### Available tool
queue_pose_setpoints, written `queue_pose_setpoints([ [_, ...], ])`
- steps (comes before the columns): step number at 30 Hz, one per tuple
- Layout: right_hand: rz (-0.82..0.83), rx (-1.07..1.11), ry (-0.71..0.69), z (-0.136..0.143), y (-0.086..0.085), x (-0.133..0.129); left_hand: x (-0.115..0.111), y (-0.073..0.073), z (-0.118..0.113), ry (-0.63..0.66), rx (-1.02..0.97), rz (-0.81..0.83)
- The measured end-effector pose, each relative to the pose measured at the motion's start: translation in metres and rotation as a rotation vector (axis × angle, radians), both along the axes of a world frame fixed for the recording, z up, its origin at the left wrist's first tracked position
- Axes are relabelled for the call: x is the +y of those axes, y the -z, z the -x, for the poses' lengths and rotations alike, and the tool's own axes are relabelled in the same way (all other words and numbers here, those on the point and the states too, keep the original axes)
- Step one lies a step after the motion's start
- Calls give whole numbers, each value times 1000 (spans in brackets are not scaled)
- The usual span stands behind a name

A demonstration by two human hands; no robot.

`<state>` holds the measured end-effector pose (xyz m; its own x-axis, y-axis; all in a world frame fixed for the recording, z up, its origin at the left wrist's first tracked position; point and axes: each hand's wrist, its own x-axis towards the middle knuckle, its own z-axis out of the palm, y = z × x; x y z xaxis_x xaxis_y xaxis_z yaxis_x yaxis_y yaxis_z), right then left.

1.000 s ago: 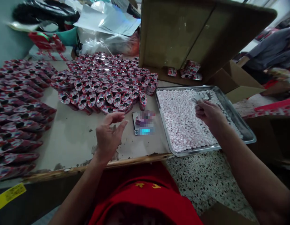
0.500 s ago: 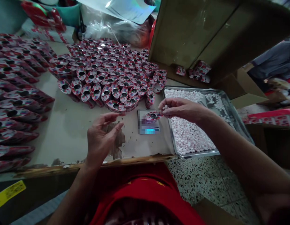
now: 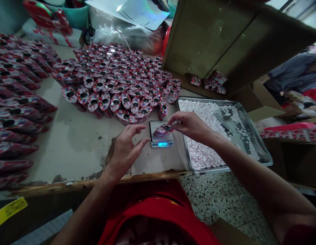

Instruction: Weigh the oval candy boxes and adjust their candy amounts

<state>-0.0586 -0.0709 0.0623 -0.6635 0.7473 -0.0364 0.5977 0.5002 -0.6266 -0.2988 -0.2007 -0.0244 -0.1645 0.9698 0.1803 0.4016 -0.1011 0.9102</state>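
A small digital scale (image 3: 161, 144) with a lit blue display lies on the table. On its plate rests a red and white patterned packet (image 3: 161, 130) with a dark opening on top. My right hand (image 3: 189, 124) is at the packet's right end, its fingers closed round several small white pellets (image 3: 177, 121). To the left of the scale my left hand (image 3: 129, 143) holds nothing, thumb and fingers apart. A metal tray (image 3: 211, 170) of white pellets (image 3: 203, 154) lies under my right forearm, with a metal tool (image 3: 223, 124) inside.
Many similar packets (image 3: 126, 99) stand in rows behind the scale, and more (image 3: 16, 122) line the left side. A large cardboard box (image 3: 198, 44) rises behind the tray. Another person's sleeve (image 3: 290, 73) shows at the right.
My left hand has moved right, closer to the scale. My right hand has shifted slightly left and down over the packet's end. The view has tilted a little, showing more of the tray.
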Motion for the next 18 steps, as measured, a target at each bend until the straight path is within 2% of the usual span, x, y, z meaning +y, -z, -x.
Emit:
queue_pose_setpoints([
  [2,-132,-107,-76,6,3,-2,-4,1,4,-3,7,26],
  [5,-237,-237,-157,10,6,-3,-6,3,10,-7,12,31],
  [12,-232,-241,-159,17,14,0,2,-1,11,22,5,-13],
  [15,-190,-128,-99,15,8,1,2,-3,11,16,4,-8],
  [18,-207,5,67,-15,-3,-1,-1,-6,13,-3,-1,8],
])
